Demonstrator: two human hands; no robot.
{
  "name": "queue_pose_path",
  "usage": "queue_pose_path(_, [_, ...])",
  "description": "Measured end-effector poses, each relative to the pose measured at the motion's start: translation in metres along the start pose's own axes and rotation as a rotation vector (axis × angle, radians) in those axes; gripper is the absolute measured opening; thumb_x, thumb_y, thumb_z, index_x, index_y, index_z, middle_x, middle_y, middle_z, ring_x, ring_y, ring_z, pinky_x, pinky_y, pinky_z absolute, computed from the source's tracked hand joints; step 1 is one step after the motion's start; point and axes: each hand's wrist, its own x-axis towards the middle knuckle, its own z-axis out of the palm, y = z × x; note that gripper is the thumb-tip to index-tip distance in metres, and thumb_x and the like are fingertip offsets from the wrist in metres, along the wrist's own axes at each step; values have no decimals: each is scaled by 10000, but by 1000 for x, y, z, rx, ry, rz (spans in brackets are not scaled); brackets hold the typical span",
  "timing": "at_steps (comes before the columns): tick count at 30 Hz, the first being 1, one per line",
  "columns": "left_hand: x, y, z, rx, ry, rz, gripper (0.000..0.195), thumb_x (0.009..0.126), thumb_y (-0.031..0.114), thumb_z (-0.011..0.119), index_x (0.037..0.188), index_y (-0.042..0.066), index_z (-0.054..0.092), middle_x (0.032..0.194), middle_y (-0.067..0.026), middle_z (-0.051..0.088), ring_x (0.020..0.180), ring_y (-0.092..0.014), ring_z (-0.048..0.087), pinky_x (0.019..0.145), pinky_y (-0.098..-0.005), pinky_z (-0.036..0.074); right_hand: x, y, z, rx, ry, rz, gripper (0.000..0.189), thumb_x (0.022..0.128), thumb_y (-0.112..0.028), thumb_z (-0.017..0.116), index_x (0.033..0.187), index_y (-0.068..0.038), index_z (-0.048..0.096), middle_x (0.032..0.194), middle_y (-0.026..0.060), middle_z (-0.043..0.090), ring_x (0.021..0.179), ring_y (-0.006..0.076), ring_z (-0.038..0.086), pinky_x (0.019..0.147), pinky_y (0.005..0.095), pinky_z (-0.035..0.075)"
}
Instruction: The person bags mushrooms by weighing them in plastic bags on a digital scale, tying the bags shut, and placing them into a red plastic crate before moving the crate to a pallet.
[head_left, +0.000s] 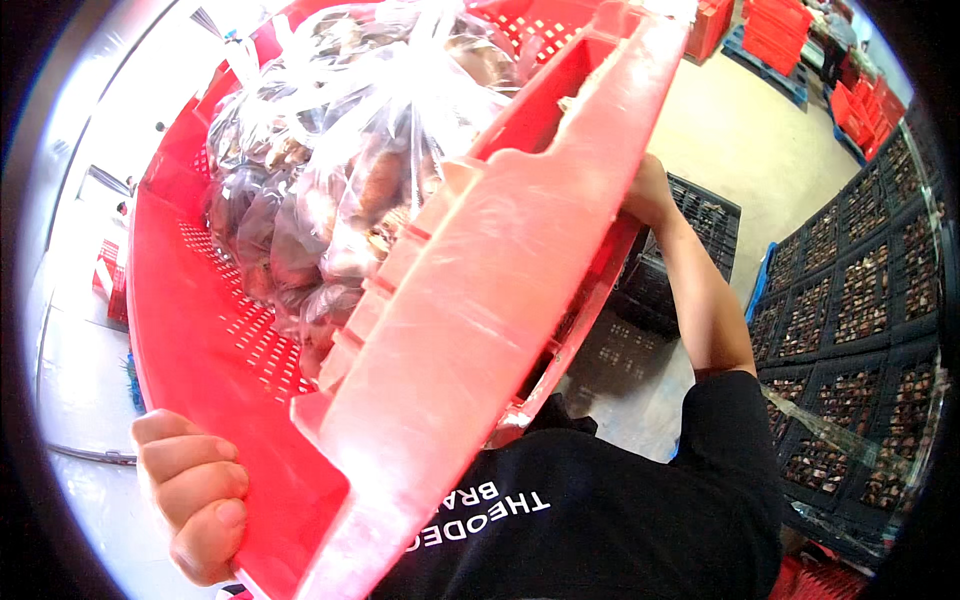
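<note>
A red plastic crate with perforated walls fills the middle of the view, steeply tilted and close to my chest. Inside it lie clear plastic bags of brown, lumpy produce that looks like mushrooms. My left hand curls its fingers over the crate's rim at the lower left. On the far side, my right hand grips the crate's other end, with its fingers mostly hidden behind the red wall.
Stacked black crates of small brownish pieces, partly wrapped in clear film, stand to my right. A black crate sits on the floor beyond my right arm. Red crates rest on a blue pallet farther off, near a person.
</note>
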Motion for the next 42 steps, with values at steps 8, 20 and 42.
queue_pose_path(8, [-2, 0, 1, 84, 135, 58, 303, 851, 292, 427, 864, -9, 451, 652, -127, 530, 547, -213, 501, 518, -334, 415, 2, -1, 11, 119, 27, 166, 368, 553, -46, 698, 904, -9, 591, 726, 58, 623, 621, 115, 579, 572, 253, 466])
queue_pose_path(20, [18, -7, -25, -97, -188, 25, 186, 687, 80, 545, 853, 35, 475, 734, -91, 573, 636, -213, 540, 598, -338, 429, -9, -26, 3, 16, 213, 98, 339, 552, -103, 707, 868, -33, 608, 748, 25, 605, 679, 105, 552, 629, 239, 445])
queue_pose_path(42, [-125, -26, 116, -63, 447, 225, 79, 770, 110, 510, 832, 83, 551, 950, -49, 566, 878, -198, 535, 783, -366, 464, -183, 18, 71, 88, 395, 517, 361, 723, -66, 611, 1055, 16, 498, 909, 85, 582, 767, 176, 579, 682, 282, 481])
